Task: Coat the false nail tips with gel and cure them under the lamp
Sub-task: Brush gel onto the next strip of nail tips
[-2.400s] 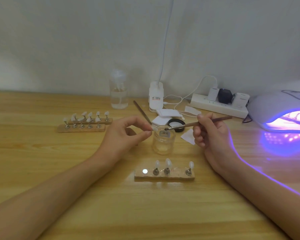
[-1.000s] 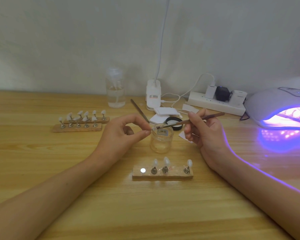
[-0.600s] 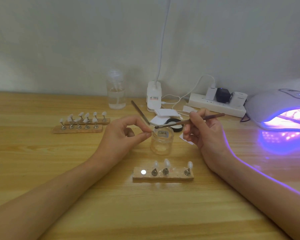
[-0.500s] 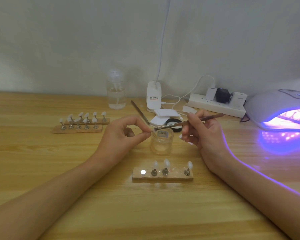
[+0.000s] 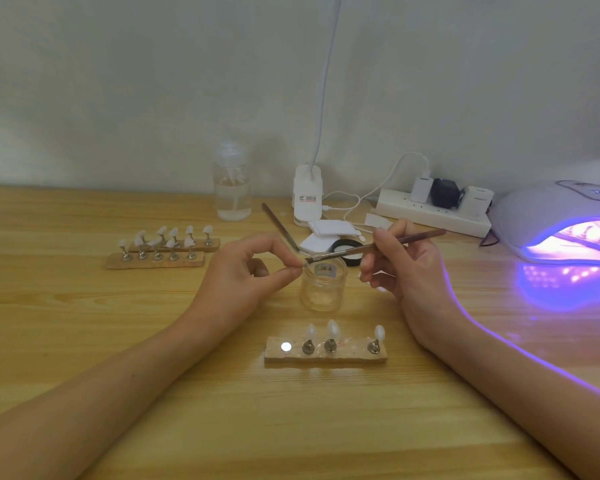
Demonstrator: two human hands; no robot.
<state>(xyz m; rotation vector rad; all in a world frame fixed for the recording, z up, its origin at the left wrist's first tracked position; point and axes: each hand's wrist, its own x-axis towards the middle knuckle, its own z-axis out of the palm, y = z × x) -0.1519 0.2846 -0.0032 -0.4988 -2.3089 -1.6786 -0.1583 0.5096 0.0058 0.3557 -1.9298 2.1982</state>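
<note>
Coating step, likely: left hand (image 5: 243,275) pinches nail tip (image 5: 303,267); right hand (image 5: 407,268) grips brush (image 5: 378,245) over jar (image 5: 323,289). Next probably needs thin, steady stroke.

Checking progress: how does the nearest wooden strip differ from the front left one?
The near strip holds three nail tips plus a bare metal disc; the left strip holds five. The near strip lies alone; the left strip lies beside a second strip. Both are wooden.
</note>
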